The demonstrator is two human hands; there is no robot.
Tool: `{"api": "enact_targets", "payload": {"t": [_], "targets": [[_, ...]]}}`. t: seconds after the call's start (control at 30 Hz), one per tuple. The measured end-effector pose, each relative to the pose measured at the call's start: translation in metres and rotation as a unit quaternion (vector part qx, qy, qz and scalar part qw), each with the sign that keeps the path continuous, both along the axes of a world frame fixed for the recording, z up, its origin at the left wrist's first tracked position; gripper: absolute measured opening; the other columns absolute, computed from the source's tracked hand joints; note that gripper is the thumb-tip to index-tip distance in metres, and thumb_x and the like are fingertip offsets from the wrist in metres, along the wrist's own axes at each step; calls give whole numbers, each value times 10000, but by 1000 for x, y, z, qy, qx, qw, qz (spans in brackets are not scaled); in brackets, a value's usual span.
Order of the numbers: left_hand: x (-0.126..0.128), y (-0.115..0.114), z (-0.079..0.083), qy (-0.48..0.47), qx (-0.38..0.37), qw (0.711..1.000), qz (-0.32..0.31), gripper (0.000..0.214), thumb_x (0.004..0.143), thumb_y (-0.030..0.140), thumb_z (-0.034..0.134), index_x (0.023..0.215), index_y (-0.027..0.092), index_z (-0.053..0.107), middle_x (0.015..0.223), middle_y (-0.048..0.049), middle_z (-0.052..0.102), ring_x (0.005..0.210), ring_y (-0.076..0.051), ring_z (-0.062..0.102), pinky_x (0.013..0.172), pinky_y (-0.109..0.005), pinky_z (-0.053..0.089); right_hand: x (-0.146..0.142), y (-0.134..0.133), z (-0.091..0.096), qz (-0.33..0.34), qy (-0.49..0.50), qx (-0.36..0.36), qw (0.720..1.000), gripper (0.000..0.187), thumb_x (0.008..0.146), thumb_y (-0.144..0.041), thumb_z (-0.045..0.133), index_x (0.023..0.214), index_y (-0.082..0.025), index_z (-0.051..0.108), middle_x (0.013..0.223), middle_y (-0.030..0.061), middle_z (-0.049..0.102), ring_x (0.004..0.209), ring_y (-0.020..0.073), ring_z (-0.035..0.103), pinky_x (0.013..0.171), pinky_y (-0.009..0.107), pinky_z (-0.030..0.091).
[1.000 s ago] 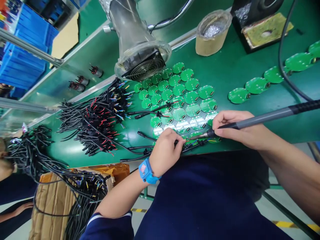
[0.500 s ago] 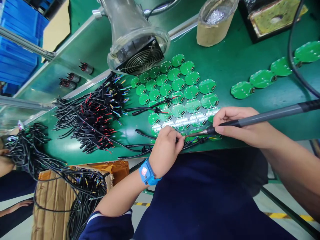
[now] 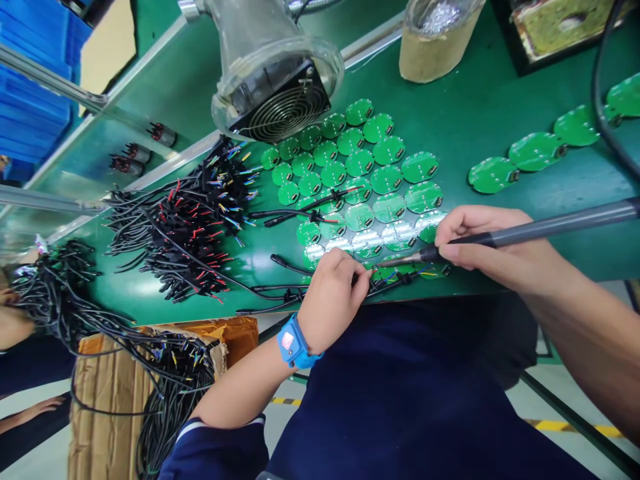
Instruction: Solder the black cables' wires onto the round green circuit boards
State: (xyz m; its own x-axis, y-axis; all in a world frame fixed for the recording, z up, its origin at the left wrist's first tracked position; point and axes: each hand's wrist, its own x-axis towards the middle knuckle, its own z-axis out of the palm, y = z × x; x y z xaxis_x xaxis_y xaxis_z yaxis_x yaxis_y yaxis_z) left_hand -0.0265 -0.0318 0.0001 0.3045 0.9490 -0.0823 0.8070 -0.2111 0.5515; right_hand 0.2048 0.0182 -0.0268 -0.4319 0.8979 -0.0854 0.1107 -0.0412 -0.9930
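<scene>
My left hand (image 3: 333,297), wearing a blue wrist strap (image 3: 295,341), is closed in a pinch on a thin black cable near its wire end, mostly hidden by the fingers. My right hand (image 3: 487,243) grips a soldering iron (image 3: 560,225) by its dark handle. The iron's tip points left and reaches the red wire end at my left fingertips; whether it touches is too small to tell. Green circuit boards (image 3: 387,180) lie in rows just beyond both hands. Another black cable (image 3: 395,281) with coloured wire ends lies below the iron's tip.
Piles of black cables (image 3: 185,247) lie left on the green bench. A fume extractor with a fan (image 3: 285,107) hangs above the boards. At the back stand a cardboard tub (image 3: 437,50) and a sponge tray (image 3: 560,33). A carton of cables (image 3: 107,407) stands lower left, near another person's hand (image 3: 14,327).
My right hand and the soldering iron have shifted slightly right, and the tip sits a little higher. My left hand keeps its pinch. The view has moved a little.
</scene>
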Motion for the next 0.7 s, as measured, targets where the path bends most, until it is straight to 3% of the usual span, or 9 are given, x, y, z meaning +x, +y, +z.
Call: {"api": "enact_targets", "payload": {"t": [0.7], "targets": [[-1,5,4,-19,-33,999,-11,96,833,163,546,747,176,587,795,-34,476,784,-156,497,737,-308,449,-3,4,5,21,-48,15,999,144,727,-322,653,715,-187,603,579,-16,553,493,82,486,429,198,357]]}}
